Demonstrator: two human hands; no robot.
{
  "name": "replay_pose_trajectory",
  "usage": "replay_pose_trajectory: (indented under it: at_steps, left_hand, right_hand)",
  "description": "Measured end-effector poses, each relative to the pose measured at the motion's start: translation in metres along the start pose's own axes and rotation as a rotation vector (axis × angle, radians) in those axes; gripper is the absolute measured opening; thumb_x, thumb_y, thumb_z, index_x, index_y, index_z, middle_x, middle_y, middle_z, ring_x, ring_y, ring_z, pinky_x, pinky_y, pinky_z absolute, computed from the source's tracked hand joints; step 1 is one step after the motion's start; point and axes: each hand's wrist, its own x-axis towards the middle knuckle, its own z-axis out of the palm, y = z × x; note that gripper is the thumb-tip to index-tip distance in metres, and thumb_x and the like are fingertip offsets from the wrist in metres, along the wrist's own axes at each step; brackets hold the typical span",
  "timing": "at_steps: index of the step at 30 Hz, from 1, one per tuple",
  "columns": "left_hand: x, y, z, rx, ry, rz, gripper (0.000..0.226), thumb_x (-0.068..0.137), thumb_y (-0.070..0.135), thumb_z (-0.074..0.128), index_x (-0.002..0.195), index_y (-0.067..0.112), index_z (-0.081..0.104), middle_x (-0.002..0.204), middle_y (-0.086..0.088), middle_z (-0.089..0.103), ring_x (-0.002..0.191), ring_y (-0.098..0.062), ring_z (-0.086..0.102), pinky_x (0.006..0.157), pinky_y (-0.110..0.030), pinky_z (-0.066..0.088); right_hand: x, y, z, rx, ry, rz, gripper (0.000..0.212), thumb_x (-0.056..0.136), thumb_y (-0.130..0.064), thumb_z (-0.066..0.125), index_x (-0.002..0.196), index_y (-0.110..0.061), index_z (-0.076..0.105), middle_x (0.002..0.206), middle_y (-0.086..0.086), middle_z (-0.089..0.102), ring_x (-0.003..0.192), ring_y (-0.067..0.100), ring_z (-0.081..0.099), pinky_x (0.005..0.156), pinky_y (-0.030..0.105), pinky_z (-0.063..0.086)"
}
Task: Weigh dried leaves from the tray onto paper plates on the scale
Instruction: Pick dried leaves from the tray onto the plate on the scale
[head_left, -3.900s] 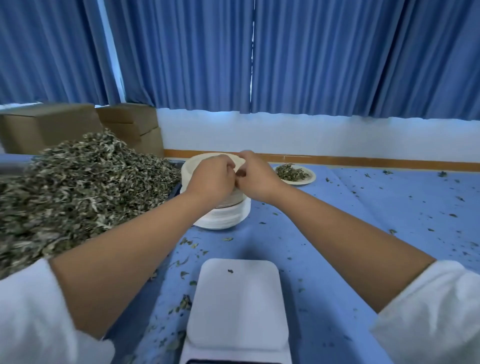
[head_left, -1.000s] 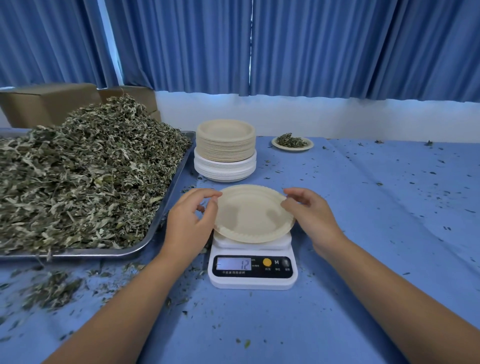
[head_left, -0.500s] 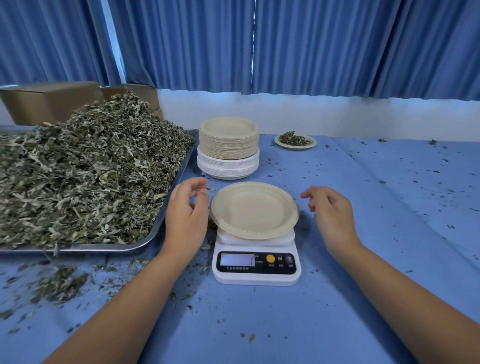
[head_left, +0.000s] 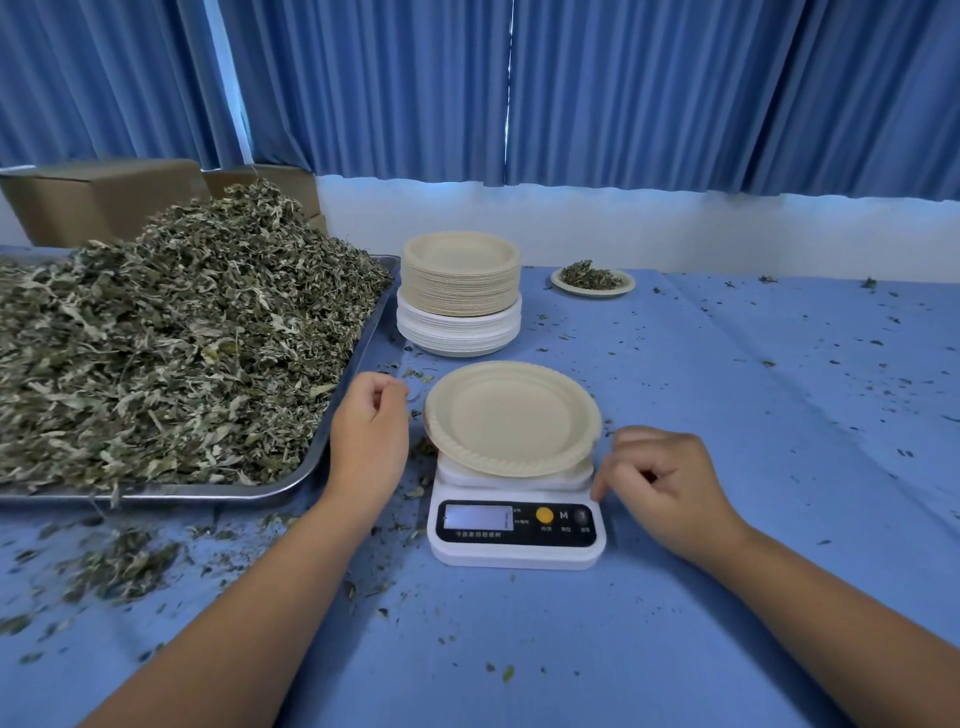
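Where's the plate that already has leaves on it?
Head view, far back and right of centre: the filled plate sits on the table, just right of the plate stack.

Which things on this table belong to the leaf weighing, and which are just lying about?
For the job: scale, empty plate on it, tray, heap of dried leaves, plate stack, filled plate at the back.
Lying about: cardboard boxes, leaf crumbs on the blue cloth.
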Motion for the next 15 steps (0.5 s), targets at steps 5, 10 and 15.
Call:
replay_pose_trajectory:
  at_steps: [5,10,15]
  left_hand:
    - [-0.0006,0.0001,0.0011,-0.001,-0.008,0.007,0.017,0.092,0.026,0.046,0.079,0.019,0.054,0.081,-0.002,0.058,0.075,-0.014,0.055,0.063,-0.026,0.04]
    - [-0.0018,0.0021,0.0011,-0.013,-0.014,0.014,0.016,0.092,0.025,0.047,0.079,0.02,0.055,0.079,-0.002,0.057,0.072,-0.012,0.054,0.062,-0.026,0.04]
    - [-0.0023,0.0033,0.0012,-0.005,-0.013,0.016,0.017,0.093,0.025,0.046,0.079,0.019,0.055,0.08,-0.004,0.057,0.072,-0.013,0.053,0.062,-0.026,0.04]
  right_hand:
    - [-0.0091,-0.0007,-0.0023,-0.023,-0.128,-0.095,0.033,0.073,-0.023,0.048,0.054,-0.009,0.071,0.048,-0.013,0.041,0.049,0.0,0.04,0.05,0.014,0.033]
    - [-0.0081,0.0006,-0.0033,0.012,-0.151,-0.046,0.031,0.072,-0.025,0.047,0.056,-0.015,0.072,0.049,-0.017,0.046,0.05,-0.001,0.044,0.052,0.011,0.034]
    - [-0.0079,0.0042,-0.0015,0.022,-0.149,-0.048,0.029,0.074,-0.022,0.047,0.058,-0.018,0.072,0.05,-0.015,0.047,0.05,-0.001,0.045,0.053,0.01,0.035]
